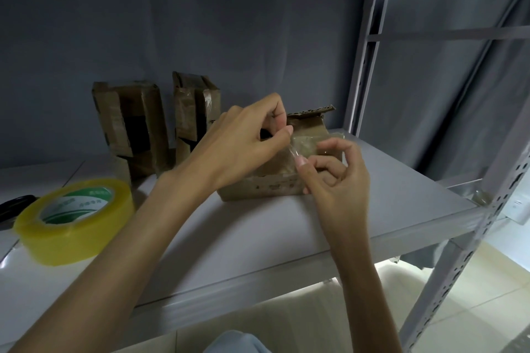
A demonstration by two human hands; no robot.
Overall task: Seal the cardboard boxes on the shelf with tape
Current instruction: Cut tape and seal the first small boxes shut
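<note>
Dim, bluish light on the shelf [315, 226]; brighter glow on the floor [473, 281] below right. Soft focus overall. Wide-angle bending at frame edges

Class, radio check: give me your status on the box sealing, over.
Left hand and right hand both pinching a clear tape strip over the flat box. Tape roll set aside, left. Two upright boxes behind. Nothing in the way.
</note>
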